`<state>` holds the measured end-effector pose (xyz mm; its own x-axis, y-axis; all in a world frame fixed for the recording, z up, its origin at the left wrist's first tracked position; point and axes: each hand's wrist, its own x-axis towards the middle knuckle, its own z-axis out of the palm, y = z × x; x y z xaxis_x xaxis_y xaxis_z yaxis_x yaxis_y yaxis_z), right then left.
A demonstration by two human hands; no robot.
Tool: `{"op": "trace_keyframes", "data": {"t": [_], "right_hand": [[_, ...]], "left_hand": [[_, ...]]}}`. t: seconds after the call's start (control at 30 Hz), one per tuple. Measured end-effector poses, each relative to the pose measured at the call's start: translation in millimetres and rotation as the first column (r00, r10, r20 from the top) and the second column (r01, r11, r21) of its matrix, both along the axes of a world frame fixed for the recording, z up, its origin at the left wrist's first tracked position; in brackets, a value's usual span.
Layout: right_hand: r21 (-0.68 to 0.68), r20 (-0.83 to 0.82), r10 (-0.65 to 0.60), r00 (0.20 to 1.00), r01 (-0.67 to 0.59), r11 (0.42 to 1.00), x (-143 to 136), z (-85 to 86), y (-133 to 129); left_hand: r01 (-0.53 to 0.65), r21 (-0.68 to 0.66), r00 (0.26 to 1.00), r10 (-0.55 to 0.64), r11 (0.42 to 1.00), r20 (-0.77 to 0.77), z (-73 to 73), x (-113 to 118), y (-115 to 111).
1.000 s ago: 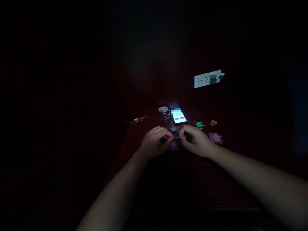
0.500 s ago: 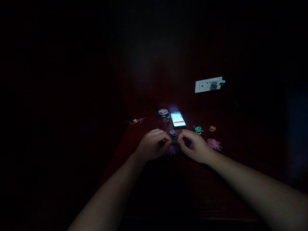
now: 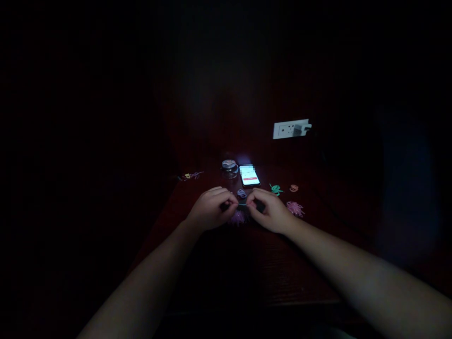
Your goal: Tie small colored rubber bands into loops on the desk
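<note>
In dim light, a thin blue-green elastic band (image 3: 242,205) runs level between my two hands. My left hand (image 3: 213,208) pinches its left end between thumb and fingers. The other end is pinched by my right hand (image 3: 270,212). Just beyond the fingertips lies a small bundle of lilac bands (image 3: 241,193). Below the held band is a pile of purple bands (image 3: 238,217), partly covered by my left hand. Green bands (image 3: 276,189), orange bands (image 3: 294,188) and a pink pile (image 3: 294,209) rest to the right of my right hand.
A lit phone (image 3: 250,175) lies behind my hands on the dark red table (image 3: 282,278). Beside it stands a clear lidded jar (image 3: 229,169). Yellow and purple bands (image 3: 190,176) are at the far left. On the wall is a socket (image 3: 290,129) with a plug in it.
The whole view has shifted, so things appear farther left. Both hands still pinch the band, and slightly more of it shows between the fingertips.
</note>
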<state>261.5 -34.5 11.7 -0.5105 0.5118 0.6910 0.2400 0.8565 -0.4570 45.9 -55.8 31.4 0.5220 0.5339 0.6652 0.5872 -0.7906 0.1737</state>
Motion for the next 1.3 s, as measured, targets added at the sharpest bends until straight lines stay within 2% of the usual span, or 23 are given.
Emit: {"op": "trace_keyframes", "data": {"t": [0.57,0.8,1.0,1.13,1.3], "right_hand": [[0.027,0.060,-0.029,0.998,0.027,0.999,7.7,3.4,5.4],[0.044,0.087,0.024,0.996,-0.028,0.999,2.9,3.9,1.2],[0.089,0.111,0.009,0.994,-0.019,0.996,6.2,10.8,2.1],[0.108,0.243,-0.049,0.969,0.024,0.994,27.1,27.2,13.9],[-0.046,0.518,-0.151,0.842,0.204,0.978,52.1,35.9,28.5]], "left_hand": [[-0.041,0.025,0.999,0.041,0.999,0.006,-3.7,-4.2,3.5],[0.043,0.000,0.998,-0.043,0.999,-0.051,-1.4,-1.1,0.6],[0.033,0.029,0.999,-0.032,0.999,-0.043,-2.8,-0.8,2.2],[-0.015,0.037,1.000,0.016,0.999,-0.021,-5.1,-4.2,4.8],[-0.030,0.030,0.999,0.030,0.999,-0.024,-7.6,-7.7,6.6]]}}
